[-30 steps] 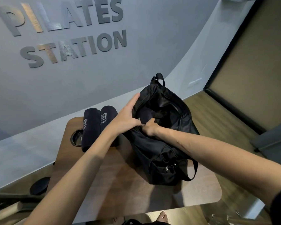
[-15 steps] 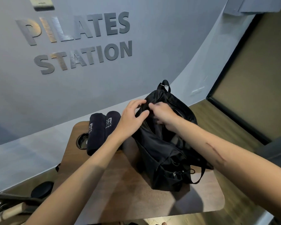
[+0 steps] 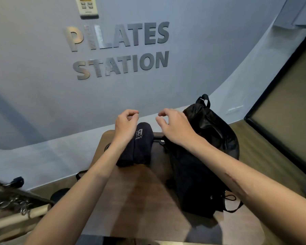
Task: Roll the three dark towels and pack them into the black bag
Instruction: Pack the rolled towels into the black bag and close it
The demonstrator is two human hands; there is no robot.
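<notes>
Wooden table (image 3: 148,209) (rolled towels (image 3: 140,147), black bag (image 3: 198,174))

head view | faces forward-down | close over table (image 3: 148,200)

Both hands (image 3: 125,123) (image 3: 175,126) off the black bag (image 3: 201,165), empty, raised.

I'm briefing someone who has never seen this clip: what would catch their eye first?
Probably the big metal PILATES STATION lettering on the grey wall. Below it, the left hand and right hand hover with loosely curled, empty fingers over the rolled dark towels, with the black bag to their right on the wooden table.
</notes>
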